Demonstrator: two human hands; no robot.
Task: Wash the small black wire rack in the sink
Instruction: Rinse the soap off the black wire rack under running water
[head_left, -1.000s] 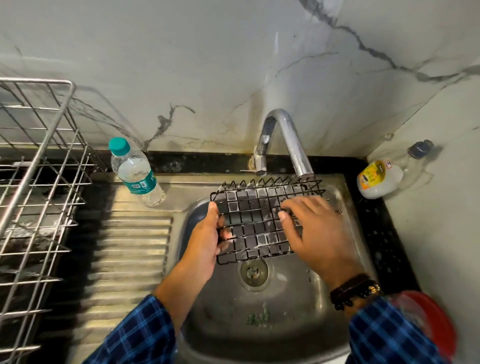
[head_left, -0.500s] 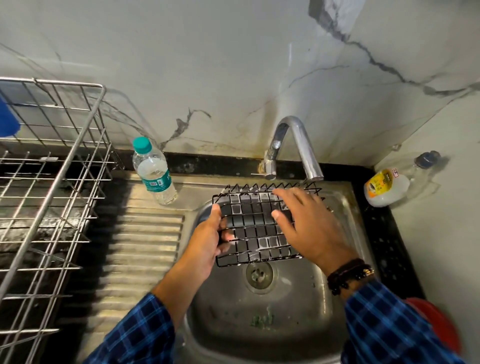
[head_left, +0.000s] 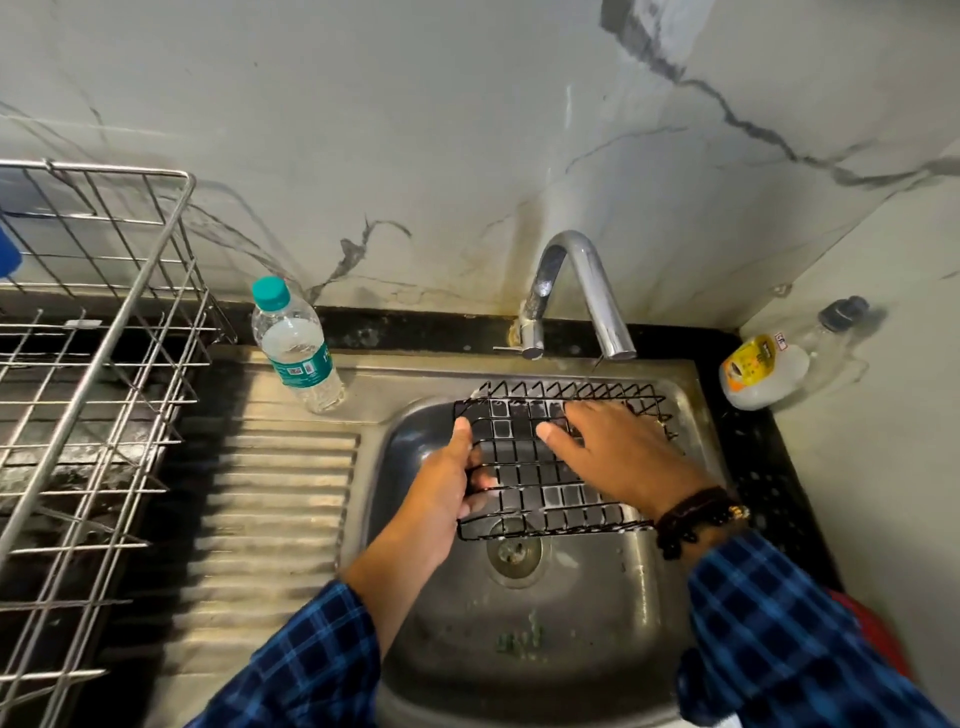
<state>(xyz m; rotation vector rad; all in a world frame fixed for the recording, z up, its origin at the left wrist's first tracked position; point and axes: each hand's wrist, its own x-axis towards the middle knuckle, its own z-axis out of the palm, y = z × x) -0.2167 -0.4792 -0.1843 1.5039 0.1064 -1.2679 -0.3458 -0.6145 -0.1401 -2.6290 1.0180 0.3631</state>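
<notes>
Gripping the black wire rack (head_left: 524, 470) by its edge, the left hand (head_left: 441, 499) held it over the sink (head_left: 582, 649); just right, the right hand (head_left: 628, 457) pressed on it, fingers spread flat.

Above the stainless steel sink basin (head_left: 571, 634), the left hand (head_left: 441, 499) grips the left edge of the small black wire rack (head_left: 524, 475), while the right hand (head_left: 623, 457) lies flat on its grid. A curved chrome faucet (head_left: 582, 291) rises behind the basin, and a teal-capped clear plastic bottle (head_left: 296, 348) stands to its back left.
</notes>
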